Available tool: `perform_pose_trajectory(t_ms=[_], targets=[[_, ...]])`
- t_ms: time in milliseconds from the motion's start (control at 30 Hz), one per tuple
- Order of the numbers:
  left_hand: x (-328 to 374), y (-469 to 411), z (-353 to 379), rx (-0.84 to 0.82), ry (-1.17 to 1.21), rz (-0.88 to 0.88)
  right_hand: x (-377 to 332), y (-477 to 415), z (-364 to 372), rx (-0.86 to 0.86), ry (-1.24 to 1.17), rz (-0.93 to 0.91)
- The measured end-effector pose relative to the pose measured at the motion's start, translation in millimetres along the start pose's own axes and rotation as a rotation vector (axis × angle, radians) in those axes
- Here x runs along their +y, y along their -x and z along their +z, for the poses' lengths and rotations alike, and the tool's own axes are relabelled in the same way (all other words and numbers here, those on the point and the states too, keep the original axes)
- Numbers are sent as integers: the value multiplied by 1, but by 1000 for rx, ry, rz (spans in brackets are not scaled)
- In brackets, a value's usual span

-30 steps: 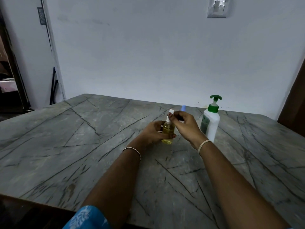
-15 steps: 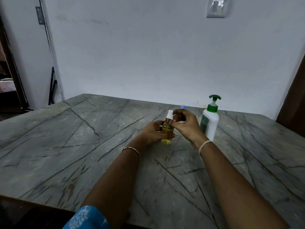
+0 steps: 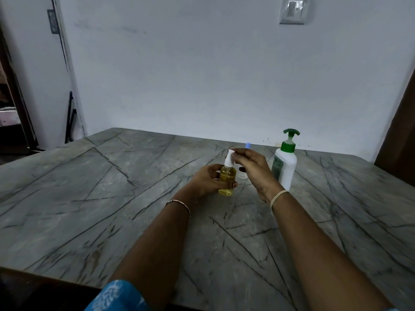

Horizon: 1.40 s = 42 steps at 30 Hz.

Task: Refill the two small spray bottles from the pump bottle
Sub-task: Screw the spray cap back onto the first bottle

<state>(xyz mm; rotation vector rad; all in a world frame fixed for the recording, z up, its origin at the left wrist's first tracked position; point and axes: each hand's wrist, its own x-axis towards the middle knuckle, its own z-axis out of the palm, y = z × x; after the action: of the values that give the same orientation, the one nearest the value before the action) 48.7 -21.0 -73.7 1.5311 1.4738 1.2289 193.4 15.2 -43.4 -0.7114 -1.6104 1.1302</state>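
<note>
A small spray bottle of yellow liquid stands on the grey marble table. My left hand grips its body. My right hand pinches the bottle's white spray head with its fingertips. Behind my right hand stands a second small clear spray bottle; only its blue tip and part of its base show. The white pump bottle with a green pump head stands upright just right of my right hand.
A white wall runs along the table's far edge, with a switch plate high up. A dark doorway opens at the left. A brown panel stands at the right.
My right hand has shifted slightly up and right while its fingertips stay on the white spray head. The left hand still holds the yellow bottle in place.
</note>
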Motion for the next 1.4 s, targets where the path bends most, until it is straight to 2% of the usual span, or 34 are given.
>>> perform_pose_trajectory(t_ms=[133,300,400,500,600,667,867,967,1167,1333,1400], targets=[[-1,0,1,6,8,1,4,0,0,-52,84,-35],[0,0,2,15,7,-4,7,0,7,98,171,-126],[3,2,2,13,-14,10,9,-1,10,111,210,-138],[3,3,0,6,-12,19,9,-1,7,0,171,-70],[0,1,0,9,-10,6,9,0,-2,-177,9,29],[0,0,1,17,-9,-2,9,0,-5,-216,-22,28],[1,1,3,39,-26,11,10,-3,5,39,154,-91],[1,2,2,32,-22,19,11,-3,6,24,160,-90],[2,3,2,15,11,34,16,-4,-5,-145,63,10],[1,1,2,26,1,28,13,-3,2,27,131,-83],[1,2,2,24,-1,28,14,-3,4,40,129,-85]])
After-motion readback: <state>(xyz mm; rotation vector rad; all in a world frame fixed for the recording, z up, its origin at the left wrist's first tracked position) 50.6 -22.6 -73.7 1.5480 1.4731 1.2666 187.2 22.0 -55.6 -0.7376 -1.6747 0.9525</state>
